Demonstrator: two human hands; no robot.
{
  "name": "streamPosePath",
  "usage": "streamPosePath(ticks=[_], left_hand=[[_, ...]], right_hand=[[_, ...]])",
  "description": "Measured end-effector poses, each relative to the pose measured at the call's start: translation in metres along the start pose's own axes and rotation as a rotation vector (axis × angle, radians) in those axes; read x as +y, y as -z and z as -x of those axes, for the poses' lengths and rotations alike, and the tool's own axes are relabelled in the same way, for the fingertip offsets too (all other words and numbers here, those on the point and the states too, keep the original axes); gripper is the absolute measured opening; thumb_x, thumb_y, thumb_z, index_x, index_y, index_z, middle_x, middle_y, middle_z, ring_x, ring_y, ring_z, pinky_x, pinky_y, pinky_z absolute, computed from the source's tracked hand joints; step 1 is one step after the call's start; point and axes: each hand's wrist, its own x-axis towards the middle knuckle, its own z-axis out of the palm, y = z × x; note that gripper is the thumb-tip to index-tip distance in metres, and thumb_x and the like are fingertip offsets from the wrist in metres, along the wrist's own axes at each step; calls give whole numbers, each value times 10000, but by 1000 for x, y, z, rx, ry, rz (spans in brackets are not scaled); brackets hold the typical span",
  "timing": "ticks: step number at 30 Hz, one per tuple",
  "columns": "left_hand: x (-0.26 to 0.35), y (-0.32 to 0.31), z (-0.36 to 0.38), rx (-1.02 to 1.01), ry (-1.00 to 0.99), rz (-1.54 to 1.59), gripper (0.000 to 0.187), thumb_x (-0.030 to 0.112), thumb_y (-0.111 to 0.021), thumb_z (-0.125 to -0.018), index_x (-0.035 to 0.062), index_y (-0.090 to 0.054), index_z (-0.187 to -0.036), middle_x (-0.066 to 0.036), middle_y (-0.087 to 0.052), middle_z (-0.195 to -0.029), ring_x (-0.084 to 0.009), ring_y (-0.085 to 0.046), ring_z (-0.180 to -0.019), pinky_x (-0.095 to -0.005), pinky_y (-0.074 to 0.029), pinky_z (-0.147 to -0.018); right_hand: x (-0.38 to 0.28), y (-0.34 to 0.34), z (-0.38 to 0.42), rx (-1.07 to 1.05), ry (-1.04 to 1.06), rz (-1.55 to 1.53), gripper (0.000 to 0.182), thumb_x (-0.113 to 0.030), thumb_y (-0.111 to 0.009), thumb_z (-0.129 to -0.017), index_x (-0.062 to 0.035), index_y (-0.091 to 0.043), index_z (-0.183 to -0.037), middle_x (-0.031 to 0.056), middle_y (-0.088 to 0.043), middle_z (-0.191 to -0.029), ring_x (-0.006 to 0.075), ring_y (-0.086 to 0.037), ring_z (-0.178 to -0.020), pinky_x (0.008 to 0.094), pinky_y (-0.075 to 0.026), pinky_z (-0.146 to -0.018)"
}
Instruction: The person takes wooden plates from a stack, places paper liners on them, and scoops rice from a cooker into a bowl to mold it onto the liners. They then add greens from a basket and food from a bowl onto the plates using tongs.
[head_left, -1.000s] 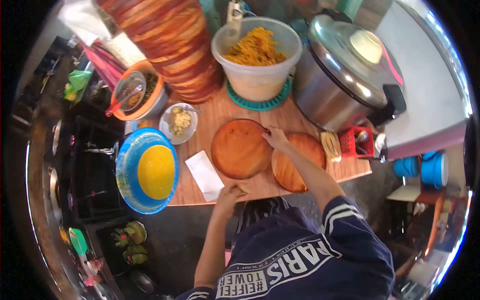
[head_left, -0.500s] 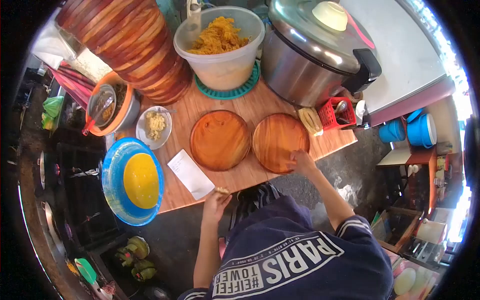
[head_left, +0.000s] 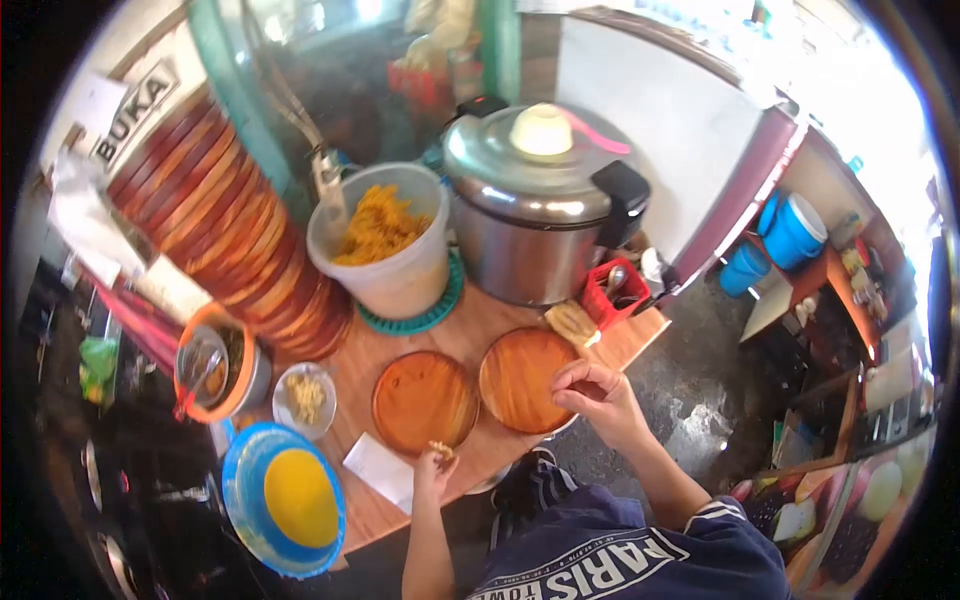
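Note:
My left hand [head_left: 434, 474] is closed on a small beige piece of food [head_left: 440, 452], at the near edge of the left wooden plate [head_left: 425, 400]. My right hand [head_left: 603, 408] is raised beside the right wooden plate [head_left: 525, 375], fingers curled in toward the thumb and overlapping its right edge in this view; I cannot tell whether it holds anything. Both round plates lie bare, side by side on the wooden table. A white sheet of paper [head_left: 378, 474] lies left of my left hand. Behind it, a small white bowl [head_left: 290, 418] holds pale crumbly food.
At the left are a blue basin [head_left: 250, 535] with a yellow one inside and an orange-rimmed container [head_left: 250, 350]. A tall stack of wooden plates [head_left: 215, 230] leans behind. Farther back stand a tub [head_left: 390, 290] of yellow food, a steel cooker [head_left: 520, 240] and a red basket [head_left: 604, 300].
The camera view has tilted up, showing more behind the table. My right hand has risen toward the camera. My left hand, still holding the food piece, is now against the left plate's edge.

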Motion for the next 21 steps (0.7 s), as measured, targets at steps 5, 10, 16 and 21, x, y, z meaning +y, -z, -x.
streamPosePath(ticks=[5, 10, 16, 21], left_hand=[[18, 2, 1, 20, 22, -33, 239, 27, -444, -708, 42, -492, -942, -134, -562, -890, -282, -583, -860, -434, -510, -835], [33, 1, 6, 24, 51, -87, 265, 40, -422, -689, 38, -475, -949, -179, -568, -914, -319, -595, -864, -462, -490, -864], [23, -26, 40, 72, -71, 124, 234, -5, -407, -691, -17, -485, -911, -172, -561, -885, -299, -581, -886, -443, -506, -849], [-12, -20, 20, 37, -200, 140, 228, 37, -430, -754, 7, -465, -977, -146, -562, -934, -262, -573, -875, -403, -509, -822]], right_hand=[[-119, -41, 30, -523, 462, -542, 93, 30, -637, -794, 26, -587, -872, 164, -558, -954, 229, -585, -854, 304, -493, -729], [-154, -52, 25, -750, 719, -746, 161, -135, -651, -840, 16, -608, -803, 155, -568, -838, 259, -616, -737, 283, -519, -586], [-181, -23, -4, -869, 735, -736, 134, -24, -708, -762, -4, -673, -890, 134, -606, -928, 215, -591, -689, 248, -537, -611], [-201, 25, -34, -965, 899, -621, 126, -67, -742, -740, -5, -686, -835, 128, -646, -818, 215, -587, -717, 261, -474, -580]])
